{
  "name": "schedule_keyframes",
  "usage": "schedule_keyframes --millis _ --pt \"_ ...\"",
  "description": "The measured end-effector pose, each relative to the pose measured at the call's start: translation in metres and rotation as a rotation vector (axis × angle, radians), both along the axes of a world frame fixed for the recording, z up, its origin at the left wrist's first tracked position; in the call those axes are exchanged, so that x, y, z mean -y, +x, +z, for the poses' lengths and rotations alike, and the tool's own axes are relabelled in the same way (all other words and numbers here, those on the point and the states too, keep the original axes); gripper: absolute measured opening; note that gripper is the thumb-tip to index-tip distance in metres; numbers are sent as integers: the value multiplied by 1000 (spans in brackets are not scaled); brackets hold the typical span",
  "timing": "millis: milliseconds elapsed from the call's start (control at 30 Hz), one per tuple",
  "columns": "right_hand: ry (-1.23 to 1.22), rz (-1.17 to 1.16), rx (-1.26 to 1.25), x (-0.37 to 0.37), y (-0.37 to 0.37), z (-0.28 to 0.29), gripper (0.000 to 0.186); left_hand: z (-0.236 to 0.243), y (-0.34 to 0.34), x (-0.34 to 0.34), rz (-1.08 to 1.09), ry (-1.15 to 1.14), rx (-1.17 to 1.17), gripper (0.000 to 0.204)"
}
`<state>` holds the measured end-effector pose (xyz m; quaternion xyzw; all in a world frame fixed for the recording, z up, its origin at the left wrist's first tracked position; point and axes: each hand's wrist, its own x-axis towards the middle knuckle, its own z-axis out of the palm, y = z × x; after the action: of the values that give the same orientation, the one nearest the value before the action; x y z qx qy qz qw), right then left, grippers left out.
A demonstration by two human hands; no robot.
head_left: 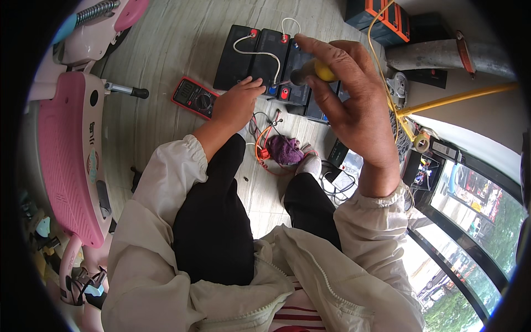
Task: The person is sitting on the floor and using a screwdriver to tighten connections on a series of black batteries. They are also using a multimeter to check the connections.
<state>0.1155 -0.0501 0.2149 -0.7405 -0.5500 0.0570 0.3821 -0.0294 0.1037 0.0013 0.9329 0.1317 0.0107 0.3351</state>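
Note:
My right hand (357, 105) grips a screwdriver with a yellow and black handle (322, 71), its shaft angled toward a blue-marked terminal on the black batteries (232, 63). My left hand (235, 105) rests its slightly bent, separated fingertips at the front of the batteries, beside that terminal; its thumb is hidden. A white wire (260, 54) loops over the battery tops between terminals with red and blue markings. Left of my left hand lies a red-and-black multimeter (188, 91). Below the batteries are tangled cables (264, 146) and a purple cloth (285, 149), between my feet.
A pink scooter (63, 157) stands at left. At right are orange-and-black cases (376, 19), a grey pipe (437, 55), a yellow bar (453, 97), a black device with cables (340, 160) and glass panes (475, 199).

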Motion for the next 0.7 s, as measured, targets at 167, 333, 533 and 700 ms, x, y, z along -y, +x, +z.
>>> schedule_keyframes --millis 167,333,533,700 --pt "-21 -27 31 2 0 2 39 2 0 0 -2 -14 -2 37" --pt "-9 -97 -27 -3 -7 2 45 2 0 -1 -14 -9 8 39" --pt "-7 -42 57 0 -2 2 48 3 0 0 -4 -15 -4 38" --pt "17 -57 49 -1 -3 -2 48 0 0 0 -1 -27 25 38"
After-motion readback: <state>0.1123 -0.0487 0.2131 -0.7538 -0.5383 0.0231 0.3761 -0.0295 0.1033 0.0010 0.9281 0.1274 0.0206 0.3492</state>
